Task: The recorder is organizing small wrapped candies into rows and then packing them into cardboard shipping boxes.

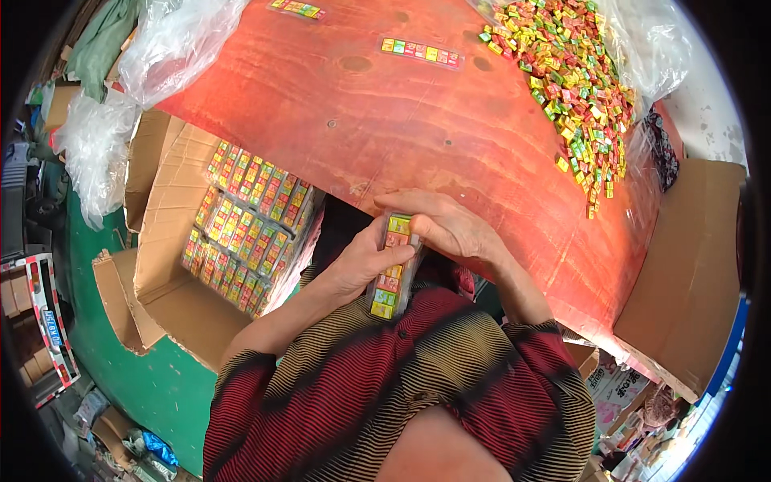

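Close to my body, at the table's near edge, I hold a long clear plastic blister tray (385,299) filled with a row of small yellow, pink and green wrapped pieces. My left hand (353,265) is closed round its left side, thumb lying across the pieces. The thumb of my right hand (456,230) presses on the tray's far end, its fingers curled behind. Left of my hands, a cardboard box (173,217) contains stacked rows of similar filled trays (250,210).
On the red wooden table (337,120) lie two filled trays (421,53) (297,10). A heap of loose small wrapped pieces (578,96) covers its far right. Clear plastic bags (181,48) hang at the far left. A cardboard panel (683,265) stands at the right edge.
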Available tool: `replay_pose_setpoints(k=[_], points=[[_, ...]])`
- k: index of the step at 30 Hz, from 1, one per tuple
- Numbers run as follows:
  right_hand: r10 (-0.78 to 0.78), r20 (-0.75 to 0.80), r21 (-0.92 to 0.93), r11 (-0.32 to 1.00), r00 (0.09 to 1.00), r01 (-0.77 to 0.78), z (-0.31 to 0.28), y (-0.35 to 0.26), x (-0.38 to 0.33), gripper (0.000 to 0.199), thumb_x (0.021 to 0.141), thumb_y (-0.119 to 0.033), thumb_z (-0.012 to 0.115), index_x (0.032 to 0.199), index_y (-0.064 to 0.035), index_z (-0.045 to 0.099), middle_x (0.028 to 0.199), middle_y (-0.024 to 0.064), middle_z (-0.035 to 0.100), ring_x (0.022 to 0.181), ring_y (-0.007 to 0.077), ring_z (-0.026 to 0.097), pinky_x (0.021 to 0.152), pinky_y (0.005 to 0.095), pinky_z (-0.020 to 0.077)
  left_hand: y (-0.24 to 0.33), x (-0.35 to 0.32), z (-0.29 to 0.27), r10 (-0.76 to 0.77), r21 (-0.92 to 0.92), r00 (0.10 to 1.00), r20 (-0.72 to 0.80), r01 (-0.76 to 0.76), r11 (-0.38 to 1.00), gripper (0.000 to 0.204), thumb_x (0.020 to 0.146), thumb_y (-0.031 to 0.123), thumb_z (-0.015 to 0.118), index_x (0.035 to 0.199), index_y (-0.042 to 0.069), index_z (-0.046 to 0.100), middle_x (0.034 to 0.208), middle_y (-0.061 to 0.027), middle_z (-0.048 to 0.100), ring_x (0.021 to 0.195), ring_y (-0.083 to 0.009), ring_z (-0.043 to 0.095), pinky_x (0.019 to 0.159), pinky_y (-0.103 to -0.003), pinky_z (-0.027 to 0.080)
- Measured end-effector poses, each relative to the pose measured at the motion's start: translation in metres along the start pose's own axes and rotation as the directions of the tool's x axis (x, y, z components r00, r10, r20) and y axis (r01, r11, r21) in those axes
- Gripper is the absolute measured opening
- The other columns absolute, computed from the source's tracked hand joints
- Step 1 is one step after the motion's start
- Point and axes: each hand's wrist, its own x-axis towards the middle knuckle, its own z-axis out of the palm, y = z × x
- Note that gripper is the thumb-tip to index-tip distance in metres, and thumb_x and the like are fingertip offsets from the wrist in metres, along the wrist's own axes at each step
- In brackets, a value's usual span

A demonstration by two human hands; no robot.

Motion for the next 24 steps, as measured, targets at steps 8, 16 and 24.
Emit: replay_pose_setpoints(k=[8,16,24], points=[[0.166,-0.444,0.531,0.840,0.881,0.109,0.043,0.013,0.007,0.092,0.076,-0.062,0.043,0.135,-0.0040,0.003,0.138,0.0158,0.017,0.126,0.0275,0.021,0.100,0.0375,0.0217,0.006,-0.004,0.005,0.283,-0.068,0.947,-0.154,-0.296,0.953,0.060,0.081,0.010,0.055,0.129,0.004,0.020,0.107,-0.0045,0.045,0.094,-0.0095,0.047,0.082,-0.024,0.040],[0.089,-0.377,0.278,0.960,0.922,0.020,0.061,-0.003,-0.001,0.064,0.083,-0.014,0.036,0.134,0.0022,0.001,0.137,0.0198,0.017,0.127,0.0260,0.019,0.102,0.0307,0.0158,-0.009,-0.009,0.004,0.315,0.062,0.941,-0.126,-0.309,0.949,0.057,0.085,0.009,0.051,0.130,0.001,0.016,0.118,-0.0083,0.037,0.108,-0.0133,0.039,0.091,-0.026,0.034],[0.340,-0.165,0.290,0.914,0.926,-0.284,0.037,-0.013,0.021,0.047,0.082,-0.012,0.052,0.124,-0.0011,0.035,0.111,0.0107,0.047,0.095,0.0148,0.048,0.081,0.0268,0.0403,-0.018,-0.010,-0.003,0.406,0.333,0.885,-0.228,-0.321,0.887,0.057,0.076,0.011,0.059,0.119,-0.003,0.024,0.101,-0.0124,0.046,0.091,-0.0147,0.050,0.078,-0.028,0.043]])
